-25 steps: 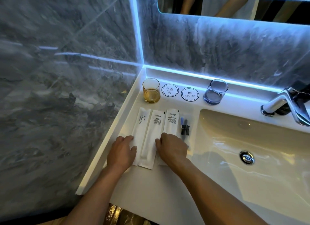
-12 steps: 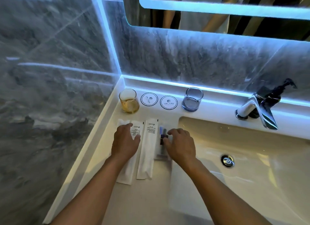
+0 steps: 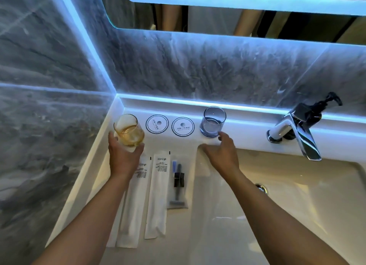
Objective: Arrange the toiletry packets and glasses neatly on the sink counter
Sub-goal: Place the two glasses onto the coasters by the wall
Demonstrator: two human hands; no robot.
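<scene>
My left hand (image 3: 123, 158) grips the amber glass (image 3: 128, 130) at the counter's back left; the glass is tilted. My right hand (image 3: 221, 153) is spread open just in front of the blue glass (image 3: 213, 122), with a fingertip at its base. Two round white coasters (image 3: 157, 124) (image 3: 182, 126) lie between the glasses. White toiletry packets (image 3: 158, 193) (image 3: 134, 209) lie side by side on the white counter (image 3: 178, 235). A clear razor packet (image 3: 178, 183) lies to their right. My left forearm covers part of the left packets.
The sink basin (image 3: 287, 195) with its drain (image 3: 261, 187) fills the right side. A chrome faucet (image 3: 297, 132) and a dark pump bottle (image 3: 324, 104) stand at the back right. Grey marble walls close the left and back. A lit mirror (image 3: 247, 9) hangs above.
Both hands left the packets and moved back to the glasses. My left hand took hold of the amber glass and tipped it. My right hand reached the blue glass.
</scene>
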